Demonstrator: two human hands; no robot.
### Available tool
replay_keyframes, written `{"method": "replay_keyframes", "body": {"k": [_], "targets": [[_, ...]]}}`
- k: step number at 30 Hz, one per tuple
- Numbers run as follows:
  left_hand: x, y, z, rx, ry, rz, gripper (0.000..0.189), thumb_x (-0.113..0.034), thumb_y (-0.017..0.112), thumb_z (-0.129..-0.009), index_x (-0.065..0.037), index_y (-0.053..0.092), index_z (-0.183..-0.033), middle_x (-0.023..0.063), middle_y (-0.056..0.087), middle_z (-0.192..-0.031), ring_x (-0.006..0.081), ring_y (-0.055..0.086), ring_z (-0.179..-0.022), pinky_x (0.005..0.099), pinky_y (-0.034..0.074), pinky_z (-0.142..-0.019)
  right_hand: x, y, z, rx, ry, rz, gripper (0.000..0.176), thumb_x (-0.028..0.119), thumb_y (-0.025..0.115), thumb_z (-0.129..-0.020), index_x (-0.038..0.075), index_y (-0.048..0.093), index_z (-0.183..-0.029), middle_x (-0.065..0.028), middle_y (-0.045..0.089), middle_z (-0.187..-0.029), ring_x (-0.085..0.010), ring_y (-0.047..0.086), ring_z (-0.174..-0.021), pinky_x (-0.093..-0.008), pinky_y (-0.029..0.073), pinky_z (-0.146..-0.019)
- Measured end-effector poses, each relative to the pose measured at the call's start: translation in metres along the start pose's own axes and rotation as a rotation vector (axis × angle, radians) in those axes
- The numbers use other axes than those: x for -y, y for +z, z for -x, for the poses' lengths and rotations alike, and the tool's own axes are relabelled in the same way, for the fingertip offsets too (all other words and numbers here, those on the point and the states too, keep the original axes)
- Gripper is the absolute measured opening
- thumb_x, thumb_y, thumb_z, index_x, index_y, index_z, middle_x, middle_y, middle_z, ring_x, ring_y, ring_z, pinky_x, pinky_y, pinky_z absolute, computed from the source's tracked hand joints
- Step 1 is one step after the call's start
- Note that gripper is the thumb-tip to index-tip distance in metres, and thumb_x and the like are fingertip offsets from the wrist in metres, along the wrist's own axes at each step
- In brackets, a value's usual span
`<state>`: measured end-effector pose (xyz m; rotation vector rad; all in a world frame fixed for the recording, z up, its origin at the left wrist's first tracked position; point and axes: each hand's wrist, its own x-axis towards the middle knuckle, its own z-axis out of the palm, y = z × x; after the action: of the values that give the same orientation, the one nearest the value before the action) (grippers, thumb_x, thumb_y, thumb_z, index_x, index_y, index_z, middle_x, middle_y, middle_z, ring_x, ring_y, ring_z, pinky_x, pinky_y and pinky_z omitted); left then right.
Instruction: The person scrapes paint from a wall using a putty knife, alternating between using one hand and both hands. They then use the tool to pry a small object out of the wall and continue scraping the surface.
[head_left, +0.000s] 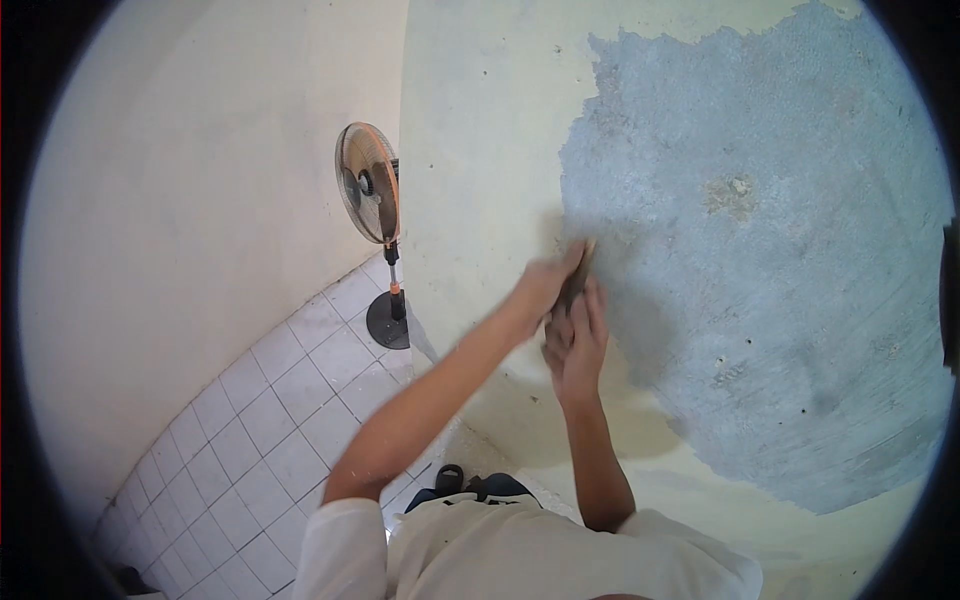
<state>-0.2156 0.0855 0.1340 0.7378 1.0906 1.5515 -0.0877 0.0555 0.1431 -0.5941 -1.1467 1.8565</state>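
Observation:
Both my hands are raised against a wall. My left hand (545,285) and my right hand (578,340) are closed together on a small dark scraper-like tool (578,272), its tip pressed at the left edge of a large grey bare patch (760,250) where the pale yellow paint (480,150) is gone. The tool is mostly hidden by my fingers.
A standing fan (372,190) with an orange-rimmed cage stands on a round base (388,322) at the wall corner to the left. White floor tiles (260,420) spread below. A plain pale wall (180,200) fills the left side. My foot in a dark sandal (450,480) shows below.

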Motion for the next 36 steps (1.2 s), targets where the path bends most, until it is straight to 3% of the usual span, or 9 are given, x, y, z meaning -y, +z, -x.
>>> {"method": "replay_keyframes", "body": {"k": [2,5,7,10,14,19,24,27,36], "targets": [[0.059,-0.004,0.018,0.159,-0.147,0.278,0.058,-0.057,0.049,-0.108,-0.003,0.068,-0.114,0.0094,0.073,-0.108,0.0197,0.07,-0.102,0.0356,0.055,-0.091,-0.021,-0.062,0.014,0.021,0.176,0.142,0.042,0.024,0.047,-0.113,0.02,0.043,-0.155,0.0082,0.036,-0.068,-0.0012,0.031,-0.049,-0.0185,0.024,-0.041],[0.147,0.003,0.047,0.179,-0.248,0.397,0.059,-0.058,0.049,-0.108,-0.003,0.065,-0.123,0.0097,0.072,-0.121,0.0216,0.069,-0.111,0.0386,0.054,-0.098,-0.015,-0.117,0.049,0.046,0.369,0.417,0.049,0.021,0.045,-0.113,0.018,0.039,-0.162,0.0077,0.037,-0.068,-0.0014,0.032,-0.051,-0.0196,0.026,-0.043],[0.183,0.011,0.066,0.175,-0.315,0.363,0.056,-0.055,0.05,-0.108,-0.003,0.064,-0.126,0.0104,0.072,-0.125,0.022,0.068,-0.114,0.0395,0.052,-0.101,-0.017,-0.146,0.072,-0.005,0.356,0.579,0.051,0.014,0.049,-0.11,0.016,0.043,-0.161,0.0055,0.045,-0.07,-0.0034,0.039,-0.056,-0.0206,0.034,-0.048],[0.189,0.03,0.084,0.173,-0.367,0.259,0.054,-0.051,0.053,-0.108,-0.003,0.061,-0.132,0.0117,0.072,-0.126,0.0237,0.068,-0.117,0.0397,0.052,-0.102,-0.023,-0.177,0.098,-0.041,0.058,0.886,0.052,0.006,0.053,-0.106,0.012,0.049,-0.157,0.0027,0.052,-0.074,-0.0073,0.046,-0.062,-0.0235,0.041,-0.054],[0.174,0.03,0.071,0.185,-0.157,0.136,0.038,-0.036,0.053,-0.111,-0.003,0.062,-0.128,0.0114,0.073,-0.123,0.022,0.069,-0.113,0.037,0.053,-0.098,0.004,-0.147,0.108,-0.255,-0.336,1.24,0.057,-0.004,0.052,-0.097,0.007,0.054,-0.153,-0.0047,0.052,-0.07,-0.0128,0.049,-0.063,-0.0282,0.046,-0.062],[0.123,0.026,0.055,0.003,0.186,0.061,0.027,-0.02,0.047,-0.113,0.0,0.064,-0.117,0.011,0.074,-0.115,0.0187,0.07,-0.105,0.0342,0.054,-0.093,0.072,-0.12,0.082,-0.379,-0.656,1.668,0.06,-0.004,0.061,-0.093,0.019,0.063,-0.148,-0.0111,0.053,-0.073,-0.0215,0.055,-0.059,-0.0356,0.049,-0.057],[0.09,0.002,0.058,-0.149,0.314,0.037,0.028,-0.021,0.047,-0.113,0.0,0.065,-0.115,0.0133,0.076,-0.107,0.0205,0.072,-0.099,0.0344,0.055,-0.091,0.167,-0.068,0.073,-0.225,-0.523,2.436,0.069,0.003,0.064,-0.09,0.03,0.056,-0.153,-0.0097,0.06,-0.078,-0.0209,0.06,-0.054,-0.0373,0.047,-0.043],[0.087,-0.011,0.061,-0.252,0.355,0.054,0.03,-0.024,0.049,-0.112,0.001,0.066,-0.114,0.015,0.076,-0.105,0.0228,0.074,-0.098,0.036,0.056,-0.091,0.19,-0.043,0.045,0.022,-0.74,2.687,0.073,0.007,0.064,-0.091,0.03,0.049,-0.158,-0.0089,0.064,-0.08,-0.0197,0.064,-0.054,-0.0319,0.049,-0.04],[0.093,-0.001,0.09,-0.189,0.338,0.219,0.03,-0.026,0.051,-0.111,0.0,0.067,-0.112,0.014,0.076,-0.101,0.023,0.074,-0.095,0.0354,0.057,-0.089,0.142,0.044,-0.024,0.374,-0.747,2.89,0.074,0.009,0.064,-0.093,0.022,0.04,-0.162,-0.01,0.065,-0.077,-0.0149,0.061,-0.05,-0.0274,0.049,-0.042]]}}
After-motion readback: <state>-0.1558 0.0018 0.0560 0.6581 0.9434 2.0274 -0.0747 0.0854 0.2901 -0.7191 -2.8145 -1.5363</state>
